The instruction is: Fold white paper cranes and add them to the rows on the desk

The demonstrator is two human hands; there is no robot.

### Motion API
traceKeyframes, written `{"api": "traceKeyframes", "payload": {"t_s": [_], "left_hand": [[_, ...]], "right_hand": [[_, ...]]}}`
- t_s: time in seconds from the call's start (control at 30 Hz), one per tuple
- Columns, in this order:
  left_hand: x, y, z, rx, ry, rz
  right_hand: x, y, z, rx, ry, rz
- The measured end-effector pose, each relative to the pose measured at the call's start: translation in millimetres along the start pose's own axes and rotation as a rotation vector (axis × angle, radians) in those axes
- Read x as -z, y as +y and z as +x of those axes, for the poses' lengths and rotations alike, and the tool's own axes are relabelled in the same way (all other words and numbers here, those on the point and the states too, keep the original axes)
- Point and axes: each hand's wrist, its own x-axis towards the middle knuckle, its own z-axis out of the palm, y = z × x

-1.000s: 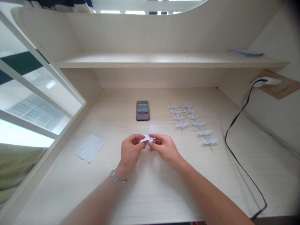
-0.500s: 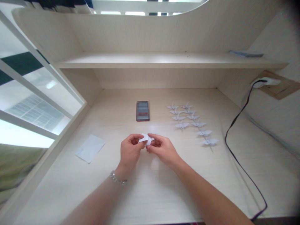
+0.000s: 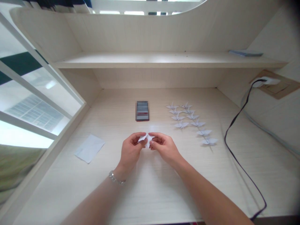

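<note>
Both of my hands meet above the middle of the pale wooden desk (image 3: 150,187). Between them is a small folded white paper piece (image 3: 146,138) with pointed flaps. My left hand (image 3: 130,152), with a bracelet on its wrist, pinches the paper's left side with thumb and fingers. My right hand (image 3: 164,148) pinches its right side. Most of the paper is hidden behind my fingers. Several finished white paper cranes (image 3: 192,122) lie in two rows on the desk to the right of my hands.
A dark phone (image 3: 142,110) lies flat behind my hands. A flat white paper sheet (image 3: 90,148) rests at the left. A black cable (image 3: 236,150) runs from a wall socket (image 3: 267,82) down the right side. A shelf (image 3: 164,59) spans the back, with a bluish flat item (image 3: 246,52) on it.
The paper piece has turned slightly between my fingertips and its flaps now stick out more. My hands have stayed in the same spot.
</note>
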Motion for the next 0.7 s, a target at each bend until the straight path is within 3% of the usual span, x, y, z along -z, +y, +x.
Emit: {"api": "traceKeyframes", "payload": {"t_s": [0.7], "left_hand": [[3.1,-6.7,2.5,0.044,0.073,-0.006]], "right_hand": [[-5.0,3.1,-0.6,-0.045,0.016,0.035]]}}
